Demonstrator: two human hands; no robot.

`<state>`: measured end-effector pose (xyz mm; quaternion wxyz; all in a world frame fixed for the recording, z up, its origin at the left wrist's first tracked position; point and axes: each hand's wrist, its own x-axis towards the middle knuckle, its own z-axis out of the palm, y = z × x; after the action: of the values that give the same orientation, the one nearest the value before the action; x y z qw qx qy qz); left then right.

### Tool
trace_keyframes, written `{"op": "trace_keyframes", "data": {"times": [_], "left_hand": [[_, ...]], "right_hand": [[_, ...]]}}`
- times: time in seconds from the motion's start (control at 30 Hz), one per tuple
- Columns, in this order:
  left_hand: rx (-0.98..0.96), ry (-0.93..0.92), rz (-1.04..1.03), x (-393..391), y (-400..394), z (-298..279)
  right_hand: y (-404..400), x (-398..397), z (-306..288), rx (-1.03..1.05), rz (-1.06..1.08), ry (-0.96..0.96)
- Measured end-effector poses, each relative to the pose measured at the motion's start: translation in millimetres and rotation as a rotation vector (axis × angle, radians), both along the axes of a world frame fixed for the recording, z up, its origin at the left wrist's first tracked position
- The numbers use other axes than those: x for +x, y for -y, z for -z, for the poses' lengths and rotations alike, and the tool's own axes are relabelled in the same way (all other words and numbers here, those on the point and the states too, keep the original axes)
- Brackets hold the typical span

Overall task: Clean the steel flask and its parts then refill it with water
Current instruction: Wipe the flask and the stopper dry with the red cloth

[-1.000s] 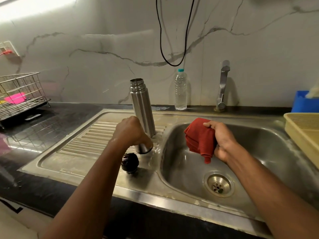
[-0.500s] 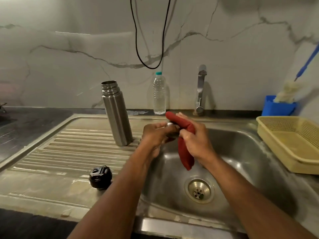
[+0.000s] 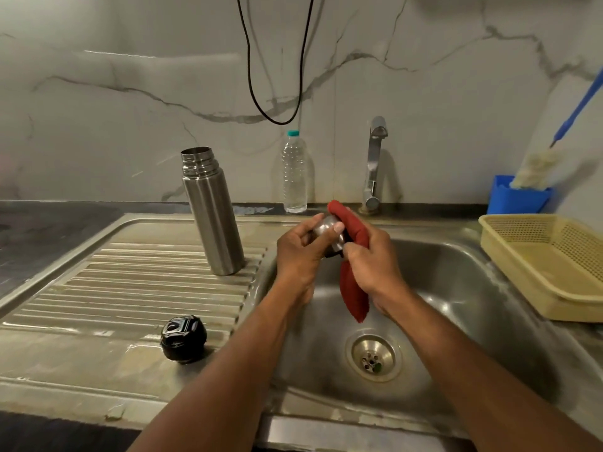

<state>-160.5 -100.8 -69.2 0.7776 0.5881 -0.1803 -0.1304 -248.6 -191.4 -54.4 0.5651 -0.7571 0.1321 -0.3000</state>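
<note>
Over the sink basin (image 3: 456,288), the left hand (image 3: 301,252) holds a steel cap (image 3: 326,227) while the right hand (image 3: 372,262) presses a red cloth (image 3: 354,288) against it, the open steel flask (image 3: 212,210) upright on the ribbed drainboard (image 3: 130,282) and a black stopper (image 3: 183,339) nearer the front edge.

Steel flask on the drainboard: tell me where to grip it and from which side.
Probably grip the steel flask around its smooth mid-body, coming from its right, the basin side. It stands upright and uncapped, and the threaded neck offers a poorer hold.
</note>
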Motion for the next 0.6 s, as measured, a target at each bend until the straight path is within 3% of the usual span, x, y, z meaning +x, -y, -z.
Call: {"op": "trace_keyframes", "data": {"times": [0.2, 0.4, 0.6], "left_hand": [[-0.176, -0.166, -0.051, 9.2, -12.9, -4.3], [-0.065, -0.027, 0.136, -7.1, 0.3, -9.4], [0.098, 0.099, 0.21, 8.4, -4.2, 1.5]], "right_hand": [[-16.3, 2.9, 8.5, -0.271, -0.065, -0.007], [3.5, 4.5, 2.4, 0.073, 0.007, 0.044], [9.7, 8.2, 7.7, 0.154, -0.053, 0.007]]}}
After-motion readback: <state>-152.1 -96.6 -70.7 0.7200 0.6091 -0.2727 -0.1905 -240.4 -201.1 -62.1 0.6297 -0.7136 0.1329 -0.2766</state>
